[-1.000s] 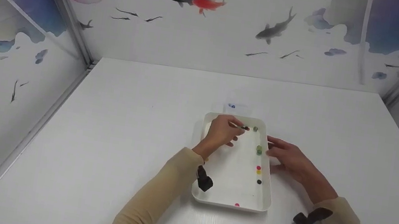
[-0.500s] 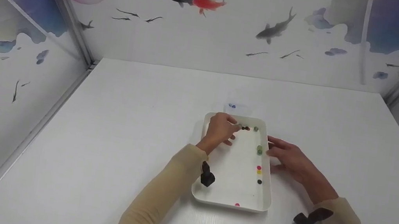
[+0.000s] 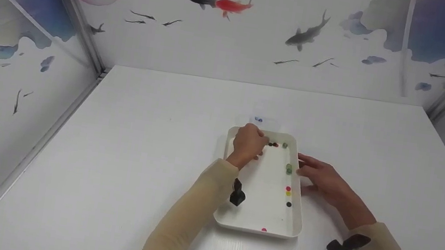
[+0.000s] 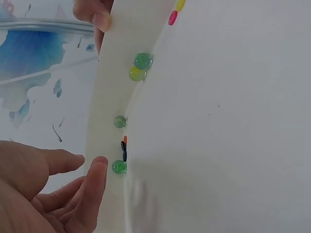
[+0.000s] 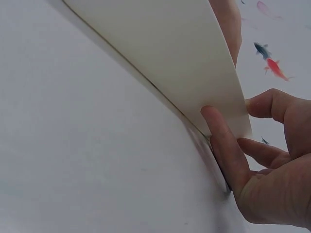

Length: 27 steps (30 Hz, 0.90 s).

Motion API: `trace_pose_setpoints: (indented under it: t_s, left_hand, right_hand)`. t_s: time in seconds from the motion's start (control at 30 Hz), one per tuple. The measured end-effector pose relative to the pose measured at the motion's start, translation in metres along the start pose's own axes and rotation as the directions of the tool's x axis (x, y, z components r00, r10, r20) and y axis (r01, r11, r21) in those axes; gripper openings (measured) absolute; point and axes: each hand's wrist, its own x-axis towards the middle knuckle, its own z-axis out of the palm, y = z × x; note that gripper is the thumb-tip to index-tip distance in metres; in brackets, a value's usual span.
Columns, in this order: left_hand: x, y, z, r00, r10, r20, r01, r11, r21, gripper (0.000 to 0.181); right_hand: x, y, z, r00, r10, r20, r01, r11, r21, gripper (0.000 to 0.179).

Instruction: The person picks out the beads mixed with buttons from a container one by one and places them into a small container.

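My left hand [image 3: 248, 142] is over the far left part of a white tray [image 3: 251, 230]. In the left wrist view its thumb and forefinger are apart, with nothing seen between them. A green marble [image 4: 119, 167] lies beside the fingertip, against the tray's far wall. Close to it are dark buttons [image 4: 124, 151], an orange button [image 4: 125, 139] and another green marble [image 4: 119, 122]. My right hand [image 3: 322, 179] holds the tray's right wall, with one fingertip at the rim and others against the outside.
Along the tray's right side lie two marbles [image 3: 289, 169], a pink button [image 3: 288, 188], a yellow button [image 3: 288, 193] and a black button [image 3: 289, 204]. Another pink button [image 3: 264, 229] is at the near wall. Behind the tray stands a clear container [image 3: 269, 122] with blue pieces.
My left hand held a green marble near the far wall half a second ago; now the marble lies by the fingertips there. The left forearm has shifted right. The right hand stays put.
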Motion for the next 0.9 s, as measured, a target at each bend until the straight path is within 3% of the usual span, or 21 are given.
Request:
trace_pose_setpoints:
  t_s: [0.47, 0.7, 0.9]
  left_hand:
    - [0.006, 0.005, -0.001, 1.0, -0.026, 0.003, 0.025, 0.997, 0.07, 0.015]
    - [0.011, 0.001, 0.0, 1.0, -0.009, 0.003, 0.008, 0.996, 0.091, 0.039]
    - [0.013, -0.002, 0.0, 0.997, -0.079, 0.028, 0.077, 0.996, 0.053, 0.023]
  right_hand:
    - [-0.002, 0.0, 0.0, 1.0, -0.005, 0.0, 0.005, 0.999, 0.038, 0.063]
    - [-0.003, 0.0, 0.001, 1.0, -0.006, 0.014, 0.005, 0.999, 0.052, 0.063]
    - [-0.002, 0.001, 0.001, 1.0, -0.001, 0.007, 0.001, 1.0, 0.031, 0.064]
